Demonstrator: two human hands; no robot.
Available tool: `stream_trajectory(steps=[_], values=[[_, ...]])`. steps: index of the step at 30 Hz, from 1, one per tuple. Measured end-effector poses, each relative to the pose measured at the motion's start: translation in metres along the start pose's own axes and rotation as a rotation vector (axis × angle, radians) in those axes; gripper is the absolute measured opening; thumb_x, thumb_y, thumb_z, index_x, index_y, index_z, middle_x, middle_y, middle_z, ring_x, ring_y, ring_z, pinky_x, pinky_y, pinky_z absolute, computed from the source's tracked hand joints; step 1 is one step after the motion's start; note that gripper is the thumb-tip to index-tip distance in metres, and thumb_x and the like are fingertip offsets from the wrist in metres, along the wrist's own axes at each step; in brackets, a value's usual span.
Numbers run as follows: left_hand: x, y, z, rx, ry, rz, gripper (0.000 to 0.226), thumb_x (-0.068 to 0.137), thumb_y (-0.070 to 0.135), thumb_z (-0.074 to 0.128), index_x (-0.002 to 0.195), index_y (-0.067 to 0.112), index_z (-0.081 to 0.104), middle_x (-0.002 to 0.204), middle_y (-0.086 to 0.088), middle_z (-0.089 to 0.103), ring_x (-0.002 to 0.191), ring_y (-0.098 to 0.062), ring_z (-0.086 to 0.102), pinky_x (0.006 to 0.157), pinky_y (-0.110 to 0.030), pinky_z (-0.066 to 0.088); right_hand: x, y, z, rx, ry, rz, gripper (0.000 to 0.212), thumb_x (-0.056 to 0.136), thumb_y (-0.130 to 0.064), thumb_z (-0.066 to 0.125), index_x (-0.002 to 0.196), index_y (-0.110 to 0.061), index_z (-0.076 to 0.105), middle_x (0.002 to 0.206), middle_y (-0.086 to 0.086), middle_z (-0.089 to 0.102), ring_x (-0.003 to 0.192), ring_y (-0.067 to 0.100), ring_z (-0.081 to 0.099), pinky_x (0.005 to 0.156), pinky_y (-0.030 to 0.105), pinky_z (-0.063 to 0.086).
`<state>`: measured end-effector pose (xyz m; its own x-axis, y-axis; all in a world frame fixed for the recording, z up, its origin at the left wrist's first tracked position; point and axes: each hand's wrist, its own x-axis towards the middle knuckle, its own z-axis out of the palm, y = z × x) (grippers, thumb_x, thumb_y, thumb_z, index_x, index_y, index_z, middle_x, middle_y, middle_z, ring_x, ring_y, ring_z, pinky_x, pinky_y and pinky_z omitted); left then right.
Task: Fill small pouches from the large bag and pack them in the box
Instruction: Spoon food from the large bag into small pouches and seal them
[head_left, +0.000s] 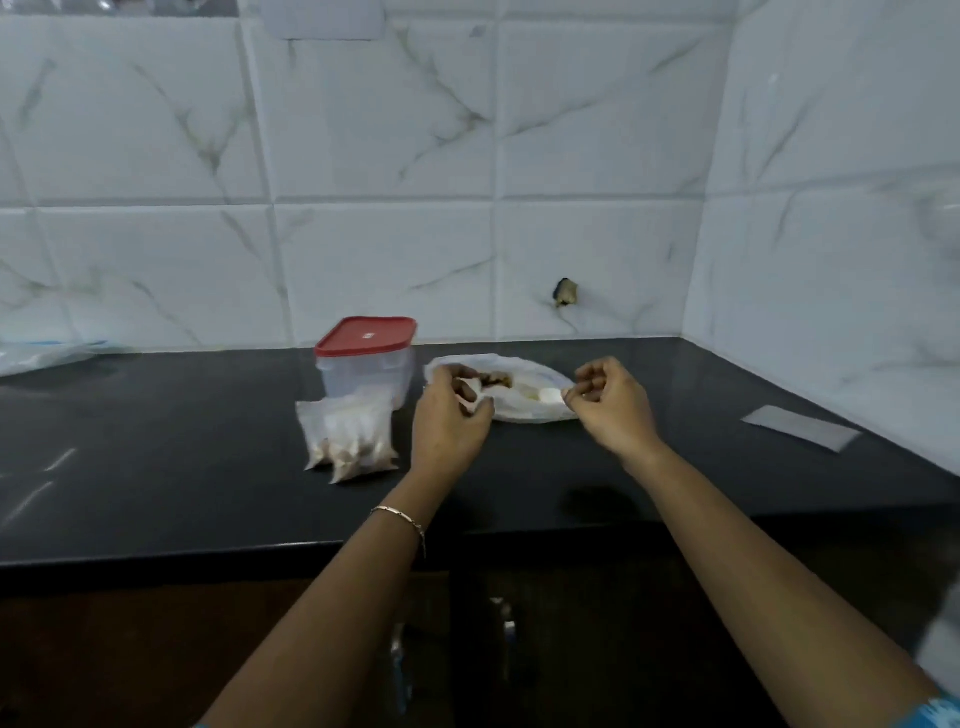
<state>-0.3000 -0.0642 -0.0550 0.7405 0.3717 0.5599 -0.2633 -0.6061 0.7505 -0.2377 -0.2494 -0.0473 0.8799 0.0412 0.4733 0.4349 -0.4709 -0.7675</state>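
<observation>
Black stone formed the counter (156, 467), which ran along a wall of white marble-veined tiles (389, 156). Toward the back of it lay the large bag (524, 408), a thin white plastic one with its mouth spread open, and brown and pale pieces showed inside. The left hand (449, 421) gripped the bag's left edge with curled fingers, and a thin bracelet (402, 519) sat on that wrist. The right hand (610, 402) had its fingertips drawn together on the bag's right edge, pinching the plastic there. Just left of the bag stood the box (363, 379), a clear plastic container with its red lid (366, 336) on. In front of the box, leaning against it, was a cluster of small pouches (348, 436), clear, with brownish contents settled at their lower ends. Well to the right, near the corner wall, a flat empty pouch (800, 428) lay on the counter. At the far left edge some crumpled clear plastic (41, 356) rested against the wall; what it held could not be told.
</observation>
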Motion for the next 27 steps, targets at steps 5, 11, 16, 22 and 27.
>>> stream_trajectory(steps=[5, 11, 16, 22, 27], values=[[-0.013, 0.022, 0.078, -0.003, -0.259, 0.204, 0.028, 0.081, 0.013, 0.07, 0.106, 0.014, 0.056, 0.094, 0.006, 0.061, 0.09, -0.009, 0.057, 0.08, -0.022, 0.045, 0.007, 0.076, -0.084, -0.468, 0.142, 0.043, 0.028, 0.086, -0.025, 0.068, 0.109, -0.012, 0.058, 0.115, 0.006, 0.062, 0.109, 0.028, 0.055, 0.091, 0.039, 0.045], [-0.01, 0.052, 0.144, 0.046, -0.368, 0.331, 0.021, 0.084, 0.016, 0.067, 0.102, 0.014, 0.058, 0.099, 0.003, 0.063, 0.093, -0.011, 0.057, 0.081, -0.021, 0.044, 0.01, 0.126, -0.139, -0.768, 0.191, 0.114, 0.028, 0.088, -0.013, 0.06, 0.115, -0.005, 0.055, 0.117, 0.015, 0.057, 0.114, 0.033, 0.049, 0.092, 0.04, 0.041], [-0.008, 0.055, 0.18, 0.097, -0.403, 0.373, 0.02, 0.084, 0.016, 0.067, 0.102, 0.013, 0.059, 0.1, 0.002, 0.064, 0.096, -0.014, 0.057, 0.084, -0.025, 0.045, 0.024, 0.137, -0.143, -0.863, 0.201, 0.247, 0.033, 0.085, -0.019, 0.06, 0.114, -0.004, 0.054, 0.12, 0.014, 0.058, 0.116, 0.032, 0.051, 0.092, 0.039, 0.042], [0.002, 0.055, 0.191, 0.185, -0.39, 0.413, 0.019, 0.085, 0.019, 0.065, 0.103, 0.016, 0.06, 0.102, 0.003, 0.064, 0.101, -0.016, 0.055, 0.083, -0.026, 0.042, 0.04, 0.147, -0.147, -0.766, 0.251, 0.421, 0.04, 0.085, -0.019, 0.058, 0.118, 0.002, 0.054, 0.126, 0.019, 0.055, 0.121, 0.035, 0.047, 0.099, 0.038, 0.04], [0.003, 0.053, 0.193, 0.19, -0.375, 0.44, 0.018, 0.085, 0.021, 0.064, 0.102, 0.017, 0.059, 0.102, 0.003, 0.065, 0.101, -0.017, 0.055, 0.087, -0.034, 0.046, 0.042, 0.147, -0.148, -0.789, 0.231, 0.473, 0.033, 0.088, -0.022, 0.056, 0.114, -0.003, 0.059, 0.12, 0.016, 0.059, 0.114, 0.034, 0.054, 0.086, 0.035, 0.046]])
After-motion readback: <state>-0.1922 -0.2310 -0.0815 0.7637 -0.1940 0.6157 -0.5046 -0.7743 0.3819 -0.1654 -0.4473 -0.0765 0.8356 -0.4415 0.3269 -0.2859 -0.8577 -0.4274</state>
